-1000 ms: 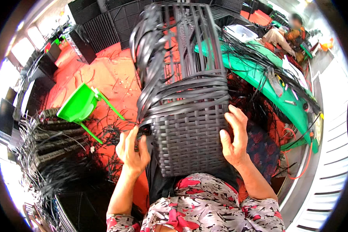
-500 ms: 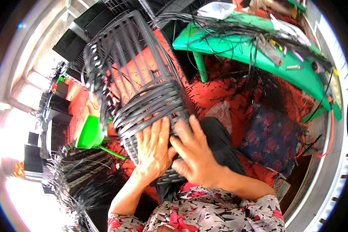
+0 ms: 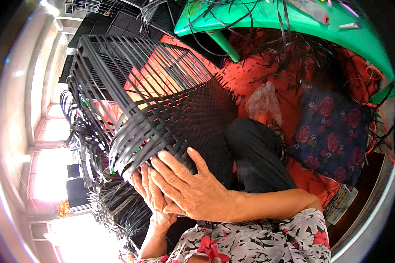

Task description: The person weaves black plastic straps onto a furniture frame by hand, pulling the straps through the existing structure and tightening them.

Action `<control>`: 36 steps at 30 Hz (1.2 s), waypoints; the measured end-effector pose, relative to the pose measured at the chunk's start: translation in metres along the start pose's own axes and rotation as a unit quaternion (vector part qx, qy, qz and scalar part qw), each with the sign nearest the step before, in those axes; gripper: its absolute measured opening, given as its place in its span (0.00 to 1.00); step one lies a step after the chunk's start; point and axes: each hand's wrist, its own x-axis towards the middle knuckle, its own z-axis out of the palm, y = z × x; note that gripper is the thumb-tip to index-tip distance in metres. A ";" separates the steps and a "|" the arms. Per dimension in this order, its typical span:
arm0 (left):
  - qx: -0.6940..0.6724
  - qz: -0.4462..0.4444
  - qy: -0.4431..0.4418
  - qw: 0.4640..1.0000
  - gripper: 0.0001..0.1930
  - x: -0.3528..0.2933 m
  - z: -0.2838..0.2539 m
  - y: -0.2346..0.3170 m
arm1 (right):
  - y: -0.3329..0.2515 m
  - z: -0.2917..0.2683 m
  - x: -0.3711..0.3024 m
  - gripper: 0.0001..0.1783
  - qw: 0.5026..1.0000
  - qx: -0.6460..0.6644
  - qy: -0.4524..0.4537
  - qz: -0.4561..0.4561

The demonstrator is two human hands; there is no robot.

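A large black frame of metal bars (image 3: 103, 79) leans in front of me, partly woven with flat black strips; it looks like a basket or seat. Its woven side (image 3: 197, 116) spreads to the right, and thick bundled strips (image 3: 138, 140) wrap its near corner. Across that near edge lies my right hand (image 3: 193, 188), fingers stretched out and resting on the weave. My left hand (image 3: 152, 199) presses flat beside and partly beneath the right one, at the same edge. Some of its fingers are covered. I see no tool in either hand.
A green table (image 3: 272, 19) stands at the back right with black strips over it. Below it, scraps litter the red floor (image 3: 250, 83). To the right lie a floral cushion (image 3: 324, 131) and a clear plastic bag (image 3: 265, 103). Loose strips (image 3: 114, 206) pile up at lower left.
The black frame has turned, so its woven side now faces right. My right hand has moved left, now overlapping the left hand. The view has shifted, with the table higher.
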 end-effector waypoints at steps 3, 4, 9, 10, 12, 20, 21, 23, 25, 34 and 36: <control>-0.007 -0.004 0.003 1.000 0.30 -0.009 0.005 0.006 | 0.001 0.004 -0.010 0.28 1.000 -0.019 0.016 -0.006; 0.001 -0.001 0.010 1.000 0.30 -0.014 0.006 0.006 | 0.000 0.006 -0.014 0.28 0.999 -0.034 0.019 -0.012; -0.047 -0.007 0.020 0.999 0.29 -0.014 0.001 0.005 | 0.002 0.008 -0.011 0.27 0.999 -0.011 0.049 0.013; -0.068 -0.001 0.031 0.997 0.28 -0.010 0.000 0.006 | 0.004 0.003 -0.009 0.25 0.998 0.007 0.062 0.004; -0.097 -0.010 0.029 0.995 0.27 -0.001 -0.010 0.011 | 0.011 -0.004 -0.006 0.23 0.993 0.077 0.091 -0.003; -0.095 0.020 0.204 0.974 0.14 0.024 -0.032 0.010 | 0.038 -0.029 0.036 0.14 0.984 0.070 0.160 -0.028; -0.075 0.038 0.192 0.978 0.14 0.035 -0.034 0.006 | 0.038 -0.030 0.042 0.14 0.987 0.067 0.140 -0.029; -0.067 0.051 0.234 0.969 0.15 0.043 -0.033 0.000 | 0.032 -0.031 0.051 0.14 0.992 0.066 0.098 -0.031; -0.081 0.051 0.272 0.957 0.14 0.048 -0.026 -0.007 | 0.030 -0.026 0.056 0.14 0.995 0.040 0.089 -0.038; -0.030 0.041 0.139 0.989 0.13 0.055 -0.028 -0.011 | -0.002 -0.008 0.069 0.08 0.979 -0.193 0.040 -0.053; -0.053 0.028 0.146 0.987 0.13 0.052 -0.026 -0.015 | -0.006 0.004 0.068 0.08 0.973 -0.219 0.051 -0.062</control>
